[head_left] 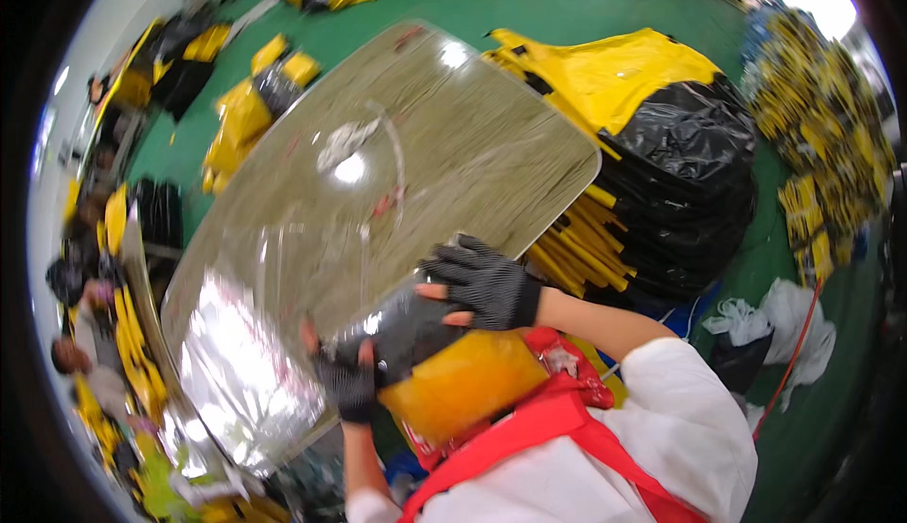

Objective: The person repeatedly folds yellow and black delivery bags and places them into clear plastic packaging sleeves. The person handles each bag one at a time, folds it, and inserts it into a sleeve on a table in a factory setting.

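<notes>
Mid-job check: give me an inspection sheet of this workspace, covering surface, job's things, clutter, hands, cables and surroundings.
Surface: grey table, glossy, with glare spots.
Job's things: yellow-and-black bundle in a clear bag, held at the table's near edge; clear bags stacked on the table to its left.
Clutter: crumpled scrap and thin clear strip on the table top.
Hands: left hand gloved, gripping the bundle's lower left; right hand gloved, pressed on its top.
Cables: orange cord on the floor at right.
Surroundings: green floor; yellow-and-black pile right of the table; similar pieces on the floor at left; people at the far left.
</notes>
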